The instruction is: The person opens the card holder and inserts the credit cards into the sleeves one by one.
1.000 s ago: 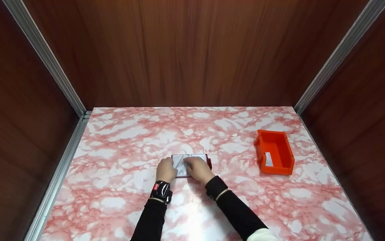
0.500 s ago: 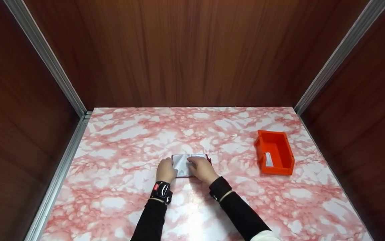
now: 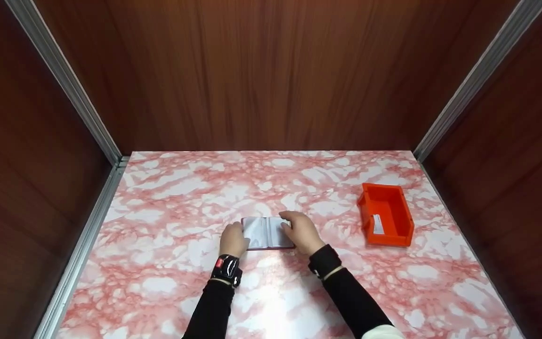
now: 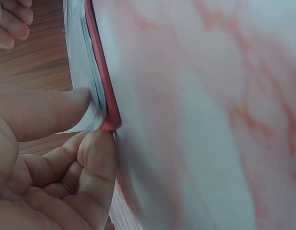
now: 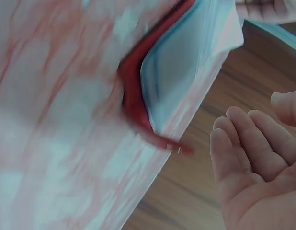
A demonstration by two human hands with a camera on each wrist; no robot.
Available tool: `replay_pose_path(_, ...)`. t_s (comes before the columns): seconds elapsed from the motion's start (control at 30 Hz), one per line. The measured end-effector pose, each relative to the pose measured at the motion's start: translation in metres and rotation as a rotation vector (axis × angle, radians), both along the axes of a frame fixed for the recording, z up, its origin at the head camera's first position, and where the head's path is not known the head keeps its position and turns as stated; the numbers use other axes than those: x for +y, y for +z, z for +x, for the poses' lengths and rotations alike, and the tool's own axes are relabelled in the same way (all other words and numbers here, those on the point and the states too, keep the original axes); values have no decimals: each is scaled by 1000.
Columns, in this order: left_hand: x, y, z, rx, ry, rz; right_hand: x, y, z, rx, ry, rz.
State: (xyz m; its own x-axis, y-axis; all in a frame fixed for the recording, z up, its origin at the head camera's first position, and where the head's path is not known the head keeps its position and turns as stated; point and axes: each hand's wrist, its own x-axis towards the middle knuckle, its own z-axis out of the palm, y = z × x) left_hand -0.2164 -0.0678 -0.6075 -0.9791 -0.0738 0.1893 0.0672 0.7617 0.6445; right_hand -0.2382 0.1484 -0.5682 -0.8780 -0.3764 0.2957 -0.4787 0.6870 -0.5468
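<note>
A red card holder lies spread on the table, its clear plastic sleeves facing up and a fold down the middle. My left hand grips its left side. In the left wrist view the thumb presses on the sleeves while a fingertip sits at the corner of the red cover. Over the right edge is my right hand, fingers relaxed and loosely bent. The right wrist view shows that hand apart from the holder, with nothing in it, and a red closure strap sticking out from the cover.
An orange open-front bin with a white label stands to the right on the pink-and-white marbled table. Dark wood panels enclose the back and sides, with metal rails at the corners.
My right hand has moved right, from the middle of the card holder to its right edge, uncovering the fold and right-hand sleeve. My left hand has stayed in place.
</note>
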Motion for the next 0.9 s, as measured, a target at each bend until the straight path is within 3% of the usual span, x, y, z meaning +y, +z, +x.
replay_pose_path(0.17,0,0,0,4,2,0,16,2,-4,28,-44,-42)
replay_pose_path(0.37,1,1,0,-23,5,-18,35,5,-5,1,-94,-80)
replay_pose_path(0.9,0,0,-1,-31,-1,-39,83,14,-7,15,-206,-100)
